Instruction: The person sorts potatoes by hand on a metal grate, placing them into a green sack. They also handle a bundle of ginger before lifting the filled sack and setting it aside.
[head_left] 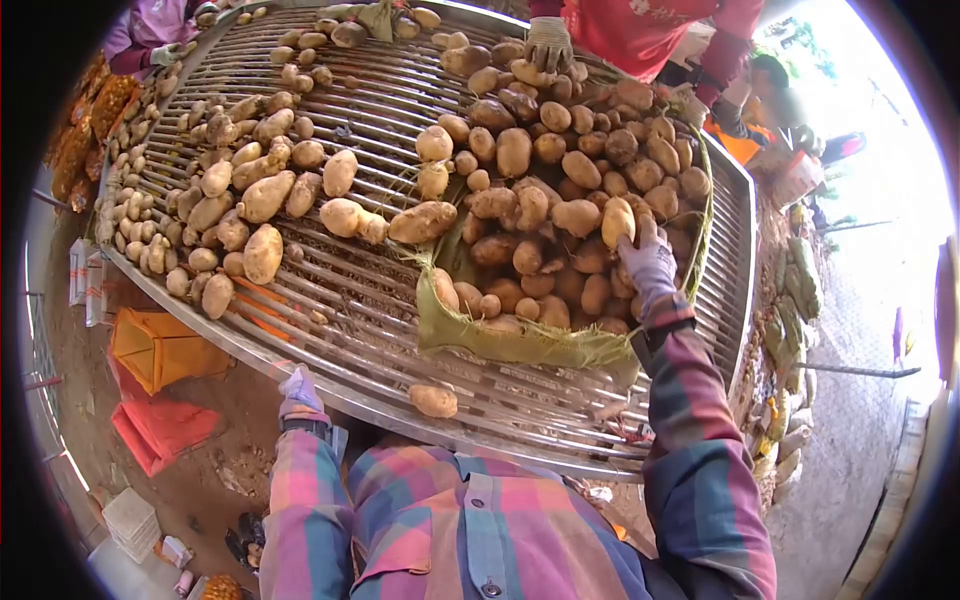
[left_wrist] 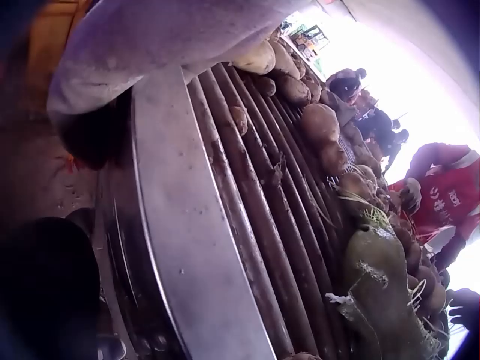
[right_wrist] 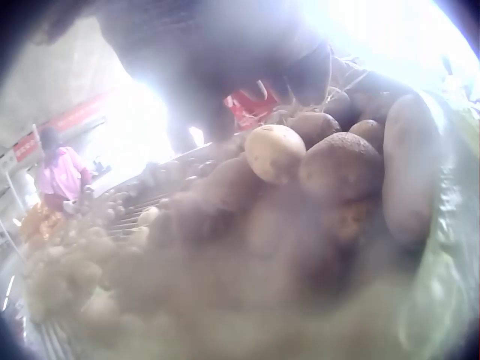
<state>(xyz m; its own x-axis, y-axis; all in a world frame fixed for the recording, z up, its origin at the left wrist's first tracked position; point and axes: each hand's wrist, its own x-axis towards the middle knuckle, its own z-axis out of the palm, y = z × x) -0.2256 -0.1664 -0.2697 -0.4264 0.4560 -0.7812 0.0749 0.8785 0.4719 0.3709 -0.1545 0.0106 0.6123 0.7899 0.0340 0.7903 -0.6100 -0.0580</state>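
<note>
Two gloved hands work at a round metal grate table (head_left: 560,440) whose near rim curves in front of the person's plaid shirt. Bare bars lie open between the rim and a green sack (head_left: 500,340) that spreads across the right half, heaped with potatoes (head_left: 540,200). A second spread of potatoes (head_left: 230,200) covers the left part of the grate, with a strip of free bars between the two heaps. One lone potato (head_left: 433,401) sits near the rim, well apart from the rest.

At the sack's far right side, the right hand (head_left: 648,262) reaches in, its fingers curled around a pale potato (head_left: 617,220) on top of the pile. The left hand (head_left: 299,388) rests low at the outer edge of the rim, fingers relaxed and holding nothing; the left wrist view shows its glove (left_wrist: 172,37) lying over the rim beside the bars.

Across the table another person's gloved hand (head_left: 548,42) touches the far potatoes.

Glare and blur wash out the right wrist view: only a few potatoes (right_wrist: 315,161) show clearly, and the holding fingers there are a dark smear. Below the table, orange crates (head_left: 160,350) are partly cut off by the rim.
</note>
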